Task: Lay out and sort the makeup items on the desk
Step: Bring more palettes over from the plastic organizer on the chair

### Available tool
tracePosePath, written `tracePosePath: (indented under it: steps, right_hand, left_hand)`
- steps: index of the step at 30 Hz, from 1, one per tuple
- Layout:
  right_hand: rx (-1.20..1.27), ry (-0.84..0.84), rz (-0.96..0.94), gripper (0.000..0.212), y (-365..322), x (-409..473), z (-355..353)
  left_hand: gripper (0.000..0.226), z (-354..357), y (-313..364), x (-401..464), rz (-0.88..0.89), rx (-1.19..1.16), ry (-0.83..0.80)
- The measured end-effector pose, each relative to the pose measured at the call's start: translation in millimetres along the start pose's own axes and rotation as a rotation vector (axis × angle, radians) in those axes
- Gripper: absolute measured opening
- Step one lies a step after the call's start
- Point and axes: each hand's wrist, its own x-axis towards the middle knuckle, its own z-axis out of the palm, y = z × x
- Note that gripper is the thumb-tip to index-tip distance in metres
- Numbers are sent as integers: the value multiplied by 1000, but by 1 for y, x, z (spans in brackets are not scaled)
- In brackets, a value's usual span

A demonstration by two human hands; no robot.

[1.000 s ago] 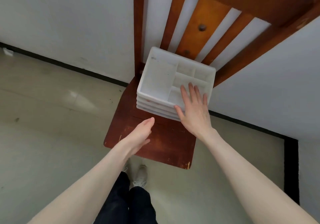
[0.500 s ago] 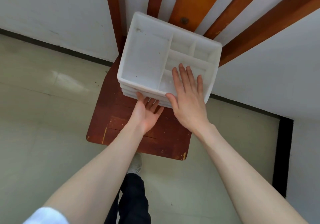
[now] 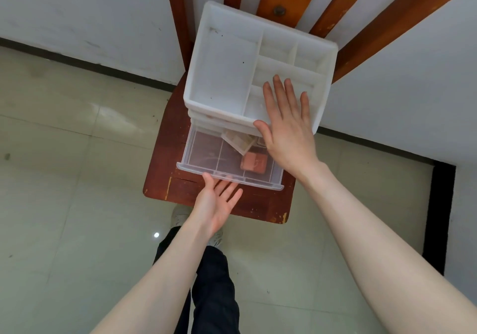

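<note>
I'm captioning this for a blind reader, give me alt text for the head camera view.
A left hand, palm up, fingers under the front of a clear drawer pulled out of a white organizer on a wooden chair, while the right hand rests flat on top. The drawer holds a pink compact and a pale packet.

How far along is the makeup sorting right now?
Early. Done: the clear drawer of the white organizer on the chair is pulled out. In hand: the left hand is at its front edge, palm up; the right hand rests flat on top. Left: the pink case and the pale packet lie inside, nothing laid out.
</note>
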Motion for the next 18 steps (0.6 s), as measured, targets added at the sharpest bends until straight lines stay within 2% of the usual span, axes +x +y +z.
tracePosePath:
  steps: [8, 12, 15, 18]
  right_hand:
    - [-16, -24, 11, 63, -1, 0, -3]
    - [102, 13, -5, 65, -2, -6, -6]
    - [330, 192, 42, 61, -7, -33, -6]
    - [536, 328, 171, 41, -19, -78, 5]
  left_hand:
    - [53, -12, -2, -7, -5, 61, 9]
    - [51, -14, 5, -13, -34, 161, 52]
    - [43, -13, 11, -29, -24, 356, 102]
    - [28, -6, 17, -44, 198, 715, 176]
